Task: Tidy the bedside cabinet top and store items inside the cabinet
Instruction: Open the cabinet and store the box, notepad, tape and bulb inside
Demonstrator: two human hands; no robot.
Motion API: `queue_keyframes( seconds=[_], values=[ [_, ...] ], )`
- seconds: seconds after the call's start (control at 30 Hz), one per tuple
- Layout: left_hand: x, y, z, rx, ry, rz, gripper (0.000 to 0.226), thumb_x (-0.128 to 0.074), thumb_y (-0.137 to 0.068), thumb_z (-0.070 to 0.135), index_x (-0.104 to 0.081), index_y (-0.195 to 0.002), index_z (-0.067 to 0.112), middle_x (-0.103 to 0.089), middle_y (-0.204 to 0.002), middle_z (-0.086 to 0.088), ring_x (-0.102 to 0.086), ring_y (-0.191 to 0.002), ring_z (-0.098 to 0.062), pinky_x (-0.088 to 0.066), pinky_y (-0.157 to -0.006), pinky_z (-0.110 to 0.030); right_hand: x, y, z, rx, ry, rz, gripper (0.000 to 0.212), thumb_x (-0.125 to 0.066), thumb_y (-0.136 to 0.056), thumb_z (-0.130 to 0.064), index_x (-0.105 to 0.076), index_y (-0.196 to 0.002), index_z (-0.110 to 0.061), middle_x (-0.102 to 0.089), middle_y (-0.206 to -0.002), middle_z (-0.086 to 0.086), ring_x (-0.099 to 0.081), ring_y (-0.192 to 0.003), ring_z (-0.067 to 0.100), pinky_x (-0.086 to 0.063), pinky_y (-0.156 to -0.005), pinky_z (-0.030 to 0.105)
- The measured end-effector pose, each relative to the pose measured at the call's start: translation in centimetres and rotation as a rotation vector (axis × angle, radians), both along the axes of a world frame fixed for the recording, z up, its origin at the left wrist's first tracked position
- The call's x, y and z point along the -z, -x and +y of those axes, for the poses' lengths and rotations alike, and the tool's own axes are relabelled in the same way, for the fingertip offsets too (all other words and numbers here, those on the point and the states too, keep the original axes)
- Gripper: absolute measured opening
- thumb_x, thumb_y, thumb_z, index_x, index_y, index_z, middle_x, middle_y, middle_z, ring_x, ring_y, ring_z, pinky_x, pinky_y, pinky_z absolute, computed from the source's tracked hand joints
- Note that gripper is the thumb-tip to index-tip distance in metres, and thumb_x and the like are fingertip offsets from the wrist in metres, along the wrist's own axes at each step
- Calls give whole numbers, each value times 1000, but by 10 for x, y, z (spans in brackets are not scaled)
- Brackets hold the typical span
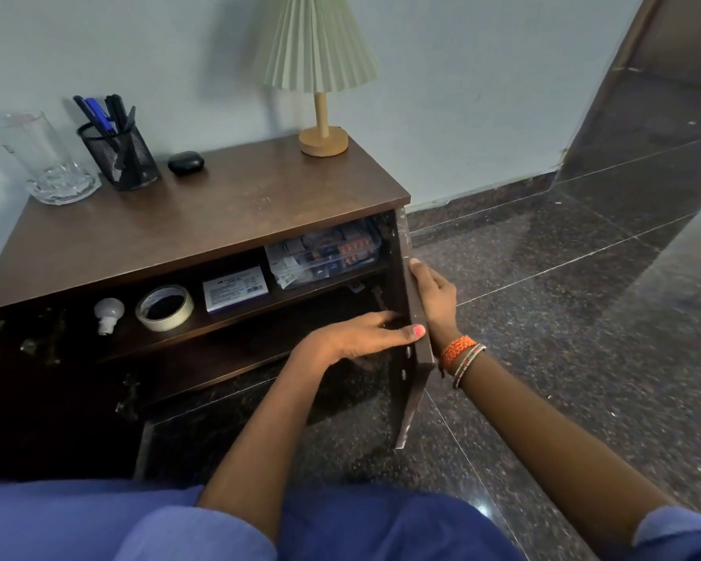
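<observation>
A stiff wooden cabinet door (411, 330) stands swung open at the bedside cabinet's (203, 220) right side. The right hand (434, 301) grips its outer edge; the left hand (361, 338) rests flat-fingered against its inner face. It likely swings lightly. Dark speckled floor (563, 297), pale wall (442, 95).

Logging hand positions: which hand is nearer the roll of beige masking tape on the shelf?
Left. The left hand is right of the roll of beige masking tape; the right hand grips the door beyond.
</observation>
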State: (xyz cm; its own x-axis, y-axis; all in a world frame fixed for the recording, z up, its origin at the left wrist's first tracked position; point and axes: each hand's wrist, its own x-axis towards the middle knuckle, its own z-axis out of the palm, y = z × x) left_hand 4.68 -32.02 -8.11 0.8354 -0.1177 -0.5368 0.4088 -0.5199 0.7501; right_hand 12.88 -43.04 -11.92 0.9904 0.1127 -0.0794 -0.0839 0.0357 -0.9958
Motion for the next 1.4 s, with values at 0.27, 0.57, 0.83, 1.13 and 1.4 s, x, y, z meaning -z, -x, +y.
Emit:
queue_keyframes(
  seconds=[0.27,0.57,0.83,1.13,1.4],
  values=[
    [-14,11,36,-114,48,69,47,-64,-84,38,-52,-125,19,-67,-103,2,-63,-95,-11,-53,-85,-32,4,17,50,142,7,40,31,-50,-94,-41,-57,-105,-13,-63,-103,5,-60,-90,18,-47,-76,30],
    [-17,36,99,-445,-132,-192,38,-61,-87,37,-57,-119,18,-58,-107,1,-56,-101,-17,-49,-78,-33,23,23,80,-51,80,102,32,-43,-85,-57,-53,-85,-27,-62,-93,-2,-64,-94,25,-54,-87,50],
    [11,44,130,-819,-72,-534,19,-62,-87,30,-65,-104,21,-65,-100,1,-61,-101,-18,-50,-95,-44,30,54,118,-577,240,-181,8,-64,-88,-18,-66,-95,-16,-72,-89,5,-68,-85,16,-56,-77,28],
    [28,50,149,-1079,-88,-574,27,-58,-90,15,-61,-117,12,-65,-109,-5,-60,-101,-16,-51,-93,-46,19,33,172,-407,346,-197,18,-66,-85,-5,-69,-102,1,-72,-96,15,-66,-87,15,-49,-75,19],
    [35,74,162,-1179,-144,-584,24,-55,-91,15,-63,-114,16,-65,-108,1,-60,-104,-13,-53,-91,-39,28,42,182,-267,310,-128,21,-68,-85,-9,-66,-104,0,-70,-101,17,-66,-95,26,-53,-88,35]
  ],
)
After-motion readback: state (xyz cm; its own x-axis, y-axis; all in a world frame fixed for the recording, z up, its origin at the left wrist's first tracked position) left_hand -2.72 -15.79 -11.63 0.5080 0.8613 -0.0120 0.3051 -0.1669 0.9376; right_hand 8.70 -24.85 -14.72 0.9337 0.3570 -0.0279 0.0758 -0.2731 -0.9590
